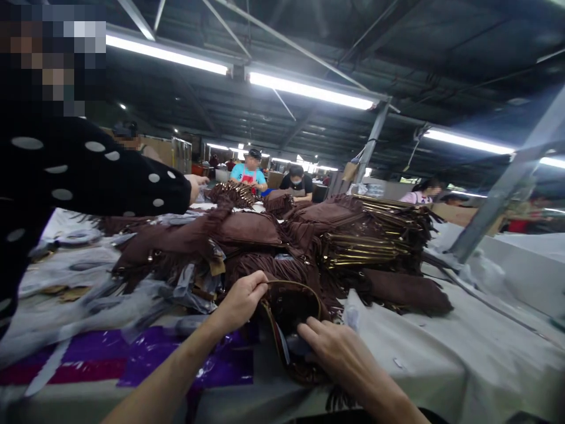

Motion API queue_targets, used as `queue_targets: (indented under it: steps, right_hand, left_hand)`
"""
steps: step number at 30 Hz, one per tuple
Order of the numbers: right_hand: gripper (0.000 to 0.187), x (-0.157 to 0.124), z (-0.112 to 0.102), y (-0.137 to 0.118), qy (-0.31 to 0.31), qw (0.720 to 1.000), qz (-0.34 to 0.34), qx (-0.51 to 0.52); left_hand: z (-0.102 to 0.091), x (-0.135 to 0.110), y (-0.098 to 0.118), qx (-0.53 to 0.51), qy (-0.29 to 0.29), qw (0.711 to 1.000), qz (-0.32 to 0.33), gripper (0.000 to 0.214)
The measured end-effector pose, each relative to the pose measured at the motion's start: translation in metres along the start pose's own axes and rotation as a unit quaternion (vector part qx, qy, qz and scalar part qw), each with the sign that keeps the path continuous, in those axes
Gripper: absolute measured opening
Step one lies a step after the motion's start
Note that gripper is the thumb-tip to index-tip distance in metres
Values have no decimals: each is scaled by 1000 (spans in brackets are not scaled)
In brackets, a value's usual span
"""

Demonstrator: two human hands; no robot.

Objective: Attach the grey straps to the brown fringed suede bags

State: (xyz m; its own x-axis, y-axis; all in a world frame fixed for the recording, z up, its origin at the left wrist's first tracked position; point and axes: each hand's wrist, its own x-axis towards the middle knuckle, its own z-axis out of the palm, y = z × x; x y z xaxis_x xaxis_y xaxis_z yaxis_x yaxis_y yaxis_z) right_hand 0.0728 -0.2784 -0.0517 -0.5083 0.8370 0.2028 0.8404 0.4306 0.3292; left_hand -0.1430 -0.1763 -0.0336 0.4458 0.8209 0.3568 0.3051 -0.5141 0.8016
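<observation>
**While the bag mouth is held open, keep the rim steady**

As the left hand (241, 300) pinches the rim of the brown fringed bag (293, 309) with its fingers closed on the edge, the right hand (339, 353) goes into the opening with flat, loosely spread fingers and holds nothing that I can see. The bag lies on the white table cover (441, 359), just in front of the person, at the near edge of a big pile of brown fringed bags (309, 241).

To do this well, I think the left hand should keep the rim lifted and tight, so the mouth does not collapse on the right hand. The fringes hang close and could catch on the fingers, so slow movements are better. On the left a co-worker's dotted sleeve (88, 171) reaches over the pile, apart from this bag. Purple plastic sheet (176, 359) lies under the left forearm.
</observation>
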Motion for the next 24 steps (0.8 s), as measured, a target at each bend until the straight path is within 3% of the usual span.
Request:
queue_targets:
  steps: [4,7,9,11,13,15,17,19,21,23,24]
  right_hand:
    - [20,-6,8,4,14,999,6,-51]
    - [22,0,13,6,26,995,84,-47]
    - [19,7,12,6,-6,995,95,5]
    - [12,10,8,9,-34,996,48,71]
    - [6,9,1,17,-1,983,33,181]
    - [17,5,-7,29,50,928,105,354]
    - [23,0,-13,41,58,843,197,497]
    - [24,-4,-15,46,29,797,244,551]
    - [21,-8,-12,44,18,787,255,562]
    - [19,-13,-9,37,17,774,271,572]
    - [20,-16,-8,33,17,766,280,578]
  left_hand:
    - [-3,-9,12,-9,-1,1000,2,20]
    - [-4,-14,9,-15,-27,1000,7,20]
    - [-6,-14,0,21,-35,999,2,19]
    - [-12,-15,-13,79,-53,995,-16,18]
    - [-19,-17,-22,126,-101,986,-30,18]
    - [-25,-25,-22,170,-139,975,-27,16]
    - [-22,-36,-10,224,-104,969,-5,14]
    - [-8,-50,10,248,-20,968,35,19]
    - [20,-64,31,212,5,974,76,19]
    - [59,-75,45,160,-67,979,104,10]
    - [81,-77,47,151,-101,977,115,18]
